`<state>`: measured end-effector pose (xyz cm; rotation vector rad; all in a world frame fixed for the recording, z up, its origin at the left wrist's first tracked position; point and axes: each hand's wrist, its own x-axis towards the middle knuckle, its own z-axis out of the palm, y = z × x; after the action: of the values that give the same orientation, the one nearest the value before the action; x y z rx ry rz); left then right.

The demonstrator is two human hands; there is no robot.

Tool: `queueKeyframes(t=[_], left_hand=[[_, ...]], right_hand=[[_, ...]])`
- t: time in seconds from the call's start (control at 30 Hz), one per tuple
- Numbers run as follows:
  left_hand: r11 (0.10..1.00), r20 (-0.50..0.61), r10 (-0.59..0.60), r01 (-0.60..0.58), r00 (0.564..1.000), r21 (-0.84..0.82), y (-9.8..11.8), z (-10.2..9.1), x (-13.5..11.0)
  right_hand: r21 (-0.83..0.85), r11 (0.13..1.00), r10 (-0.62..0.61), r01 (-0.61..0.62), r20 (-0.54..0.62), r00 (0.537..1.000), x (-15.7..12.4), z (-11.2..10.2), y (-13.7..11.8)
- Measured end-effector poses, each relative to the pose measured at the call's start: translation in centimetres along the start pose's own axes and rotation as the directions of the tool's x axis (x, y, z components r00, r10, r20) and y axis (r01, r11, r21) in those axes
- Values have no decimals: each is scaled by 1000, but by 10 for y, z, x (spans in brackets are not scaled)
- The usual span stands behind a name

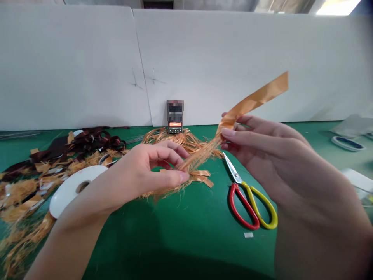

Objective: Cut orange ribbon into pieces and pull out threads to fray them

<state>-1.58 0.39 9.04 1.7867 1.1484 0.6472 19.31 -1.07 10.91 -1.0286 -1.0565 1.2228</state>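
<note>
We work at a green table [186,241], white boards [233,58] walling its far edge; our right hand [262,151] pinches the orange ribbon [253,99] above the middle while our left hand [148,167] grips its frayed end between thumb and fingertips. Scissors [250,202] lie below the right hand, a white spool [68,190] and fibre scraps [20,194] crowd the left, bare green nearest us.

Upper half of the small device [175,116] is pixelated; its lit screen is too small to be read. The white spool [70,188] is partly covered by the forearm of the left hand [140,167]. The orange ribbon [253,99] is hidden where it is pinched in the right hand [262,151]. The frayed pile [17,217] is cut off at the left edge. The blue-rimmed object [348,143] is blurred and can't be identified.
</note>
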Motion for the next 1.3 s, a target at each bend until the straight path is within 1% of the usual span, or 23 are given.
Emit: queueKeyframes(t=[0.07, 0.17, 0.27, 0.33, 0.4, 0.47, 0.5, 0.53, 0.6, 0.63, 0.67, 0.73, 0.8, 0.87, 0.97, 1.07, 1.17, 1.3], left_hand=[[998, 47, -5, 2, 999, 64, 0, -4, -1], [983, 163, -7, -23, 987, 179, 0, -9, 1], [961, 272, -3, -72, 962, 266, -5, -12, 3], [948, 282, -15, -76, 959, 310, -9, -12, 3], [943, 215, -17, -55, 976, 327, -13, -11, 2], [957, 73, 18, -39, 997, 288, -12, -8, 2], [968, -16, 51, -46, 999, 246, -11, -6, 1], [979, -113, 91, -68, 989, 192, -9, -3, 2], [987, -281, 158, -144, 947, 72, -4, 3, 2], [983, -335, 179, -185, 925, 16, -1, 7, 3], [976, -358, 188, -214, 914, -32, 1, 10, 3], [966, -344, 182, -232, 921, -110, 3, 16, 4], [962, -292, 160, -215, 943, -170, 3, 19, 3], [956, -257, 141, -199, 956, -216, 3, 20, 3], [947, -253, 122, -189, 960, -259, 1, 20, 2], [937, -247, 87, -163, 965, -308, 1, 20, 2], [917, -217, 55, -136, 975, -376, 2, 21, 2], [886, -171, 36, -111, 985, -450, 3, 21, 1]], right_hand=[[17, 1000, -4, 5, -18, 1000, 1, 1, -1], [9, 1000, 19, -19, -10, 1000, 1, 2, -1], [-46, 999, -24, 23, -35, 999, 0, 2, 3], [-80, 995, -60, 56, -58, 997, -1, 2, 5], [-95, 994, -54, 48, -60, 997, -2, 2, 7], [-93, 995, -27, 25, -21, 999, -2, 2, 7], [-87, 996, -16, 16, 5, 1000, -2, 2, 6], [-81, 997, -6, 9, 33, 999, -2, 2, 5], [-70, 997, 20, -13, 89, 996, -2, 2, 3], [-70, 997, 43, -35, 121, 992, -2, 2, 2], [-77, 995, 68, -57, 151, 986, -2, 2, 1], [-119, 990, 95, -72, 197, 976, -2, 2, 1], [-180, 982, 94, -53, 228, 969, -1, 2, 2], [-234, 971, 102, -41, 253, 962, 0, 1, 3], [-284, 958, 129, -49, 271, 954, 2, 0, 3], [-300, 953, 142, -50, 291, 946, 2, 1, 2], [-280, 958, 161, -67, 326, 932, 1, 3, 1], [-292, 954, 158, -63, 313, 936, 1, 4, 0]])
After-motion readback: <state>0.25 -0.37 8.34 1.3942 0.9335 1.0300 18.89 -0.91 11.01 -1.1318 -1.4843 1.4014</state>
